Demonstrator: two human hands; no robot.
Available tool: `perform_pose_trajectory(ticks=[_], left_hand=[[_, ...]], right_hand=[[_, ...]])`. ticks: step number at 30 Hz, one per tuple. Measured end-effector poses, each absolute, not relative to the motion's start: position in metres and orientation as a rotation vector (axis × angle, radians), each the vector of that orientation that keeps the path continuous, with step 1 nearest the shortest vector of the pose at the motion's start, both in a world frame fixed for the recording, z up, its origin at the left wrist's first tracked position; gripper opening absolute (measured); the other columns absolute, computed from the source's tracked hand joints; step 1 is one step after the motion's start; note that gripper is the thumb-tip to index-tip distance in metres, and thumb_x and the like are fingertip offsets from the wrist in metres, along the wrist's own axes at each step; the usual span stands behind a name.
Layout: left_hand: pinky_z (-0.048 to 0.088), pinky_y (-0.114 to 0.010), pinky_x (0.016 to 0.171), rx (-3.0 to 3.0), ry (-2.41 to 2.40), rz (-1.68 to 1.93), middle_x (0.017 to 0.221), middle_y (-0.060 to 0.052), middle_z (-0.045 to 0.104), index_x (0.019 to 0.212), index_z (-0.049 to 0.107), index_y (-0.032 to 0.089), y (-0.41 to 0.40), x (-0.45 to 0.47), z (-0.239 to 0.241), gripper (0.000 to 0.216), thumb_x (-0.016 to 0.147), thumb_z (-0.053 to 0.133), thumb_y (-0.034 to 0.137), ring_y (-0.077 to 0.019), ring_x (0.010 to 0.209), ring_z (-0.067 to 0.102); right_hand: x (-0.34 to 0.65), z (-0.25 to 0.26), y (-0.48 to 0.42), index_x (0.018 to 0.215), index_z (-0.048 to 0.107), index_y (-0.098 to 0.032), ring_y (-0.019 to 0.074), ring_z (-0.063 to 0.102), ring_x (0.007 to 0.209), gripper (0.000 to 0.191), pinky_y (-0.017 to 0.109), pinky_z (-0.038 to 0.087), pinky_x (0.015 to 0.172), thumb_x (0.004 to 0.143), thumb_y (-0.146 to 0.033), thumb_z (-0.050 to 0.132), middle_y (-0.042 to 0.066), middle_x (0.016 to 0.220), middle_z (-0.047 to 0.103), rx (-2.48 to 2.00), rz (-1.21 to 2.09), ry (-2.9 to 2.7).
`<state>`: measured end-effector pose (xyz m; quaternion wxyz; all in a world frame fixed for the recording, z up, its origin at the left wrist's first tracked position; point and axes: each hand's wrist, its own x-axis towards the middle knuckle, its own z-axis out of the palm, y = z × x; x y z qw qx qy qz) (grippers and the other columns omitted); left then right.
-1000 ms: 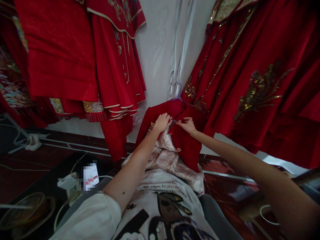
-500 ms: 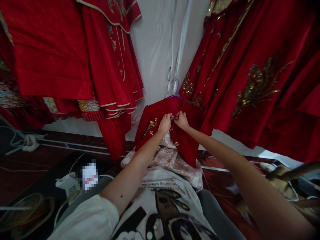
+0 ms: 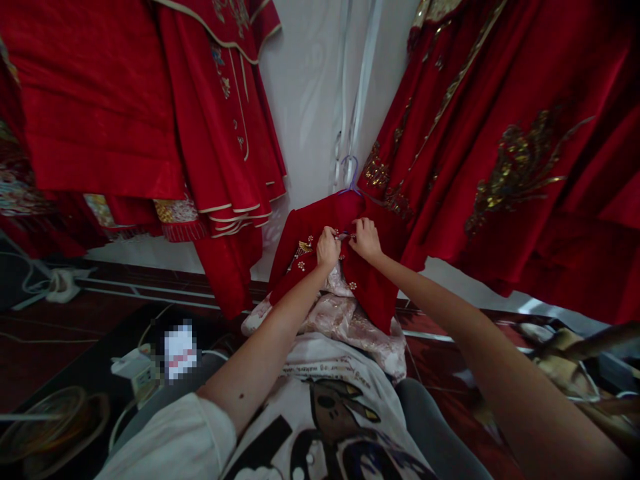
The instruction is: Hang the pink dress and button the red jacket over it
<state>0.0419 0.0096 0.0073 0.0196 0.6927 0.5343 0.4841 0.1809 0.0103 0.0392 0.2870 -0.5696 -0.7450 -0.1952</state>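
Note:
A red jacket (image 3: 375, 293) with flower-shaped beaded ornaments down its front hangs on a purple hanger (image 3: 353, 180) before me. My left hand (image 3: 329, 248) pinches one front edge near the neck, its fingers closed. Opposite it, my right hand (image 3: 366, 239) grips the other front edge, also closed. A small gap with something pale shows between the two edges. Pale pink patterned fabric (image 3: 345, 320) spreads below the jacket, over my lap. A gold fan-shaped ornament (image 3: 303, 249) sits left of my left hand.
Red garments with cream piping (image 3: 225, 133) hang at left; a red gown with gold sequins (image 3: 515, 173) hangs at right. White shoes (image 3: 63, 285) stand on the floor at left. Round clear containers (image 3: 50, 427) lie at lower left, assorted items at lower right.
My hands have drawn slightly apart at the jacket's neck, the left tilting a little. The gap between the front edges looks a bit wider. The hanging garments stay put.

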Motion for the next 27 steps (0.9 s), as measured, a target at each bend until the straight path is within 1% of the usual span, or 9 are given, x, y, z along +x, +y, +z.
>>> perform_pose_trajectory(ticks=[2,5,8,11,14,18,22,27], left_hand=[[0.046,-0.031,0.085,2.092,1.640,1.558,0.102,-0.010,0.062,0.104,0.043,0.019,0.010,0.044,0.006,0.025,0.083,0.049,0.008,-0.0216,0.097,0.062],[0.046,-0.032,0.087,2.094,1.568,1.564,0.101,-0.009,0.062,0.103,0.042,0.019,0.013,0.042,0.004,0.027,0.081,0.051,0.007,-0.0219,0.097,0.062],[0.046,-0.034,0.089,2.142,1.470,1.561,0.103,-0.009,0.061,0.103,0.043,0.020,0.016,0.037,0.001,0.026,0.082,0.051,0.007,-0.0215,0.098,0.061],[0.046,-0.036,0.093,2.171,1.430,1.588,0.107,-0.011,0.061,0.103,0.044,0.019,0.018,0.034,-0.003,0.022,0.085,0.047,0.007,-0.0218,0.103,0.060],[0.046,-0.038,0.093,2.183,1.443,1.592,0.106,-0.013,0.061,0.103,0.046,0.018,0.020,0.036,-0.006,0.015,0.090,0.042,0.011,-0.0232,0.103,0.059],[0.047,-0.038,0.091,2.110,1.464,1.644,0.105,-0.014,0.061,0.104,0.048,0.017,0.023,0.039,-0.007,0.018,0.091,0.038,0.009,-0.0234,0.102,0.060],[0.047,-0.036,0.093,2.029,1.460,1.718,0.109,-0.012,0.059,0.106,0.048,0.019,0.023,0.040,-0.007,0.027,0.087,0.038,0.003,-0.0221,0.104,0.059],[0.047,-0.036,0.094,2.030,1.417,1.701,0.106,-0.011,0.059,0.103,0.050,0.019,0.020,0.040,-0.004,0.030,0.083,0.038,-0.001,-0.0214,0.103,0.060]], right_hand=[[0.183,0.044,0.014,0.112,0.053,-0.010,0.0329,0.045,0.109,0.032,0.043,0.039,0.089,0.080,-0.013,0.050,0.020,0.115,0.053,-1.549,-0.632,-2.150],[0.190,0.051,0.019,0.104,0.057,-0.009,0.0312,0.049,0.102,0.025,0.041,0.040,0.087,0.081,-0.011,0.049,0.020,0.107,0.058,-1.537,-0.634,-2.265],[0.198,0.054,0.021,0.104,0.058,-0.012,0.0277,0.051,0.100,0.023,0.037,0.042,0.086,0.084,-0.012,0.048,0.016,0.103,0.060,-1.463,-0.602,-2.315],[0.201,0.054,0.018,0.106,0.058,-0.015,0.0248,0.053,0.101,0.021,0.034,0.044,0.087,0.089,-0.017,0.046,0.012,0.103,0.062,-1.372,-0.569,-2.357],[0.196,0.051,0.015,0.107,0.057,-0.016,0.0229,0.055,0.099,0.020,0.034,0.045,0.089,0.090,-0.019,0.048,0.010,0.101,0.062,-1.212,-0.457,-2.318],[0.188,0.051,0.015,0.106,0.057,-0.017,0.0221,0.058,0.093,0.019,0.035,0.049,0.085,0.087,-0.017,0.053,0.009,0.095,0.063,-1.022,-0.280,-2.247],[0.189,0.052,0.017,0.105,0.058,-0.018,0.0228,0.058,0.094,0.019,0.038,0.050,0.085,0.087,-0.017,0.053,0.009,0.096,0.063,-1.006,-0.256,-2.252],[0.191,0.048,0.015,0.115,0.057,-0.017,0.0248,0.058,0.099,0.026,0.042,0.050,0.090,0.092,-0.017,0.044,0.012,0.103,0.064,-0.973,-0.310,-2.304]])
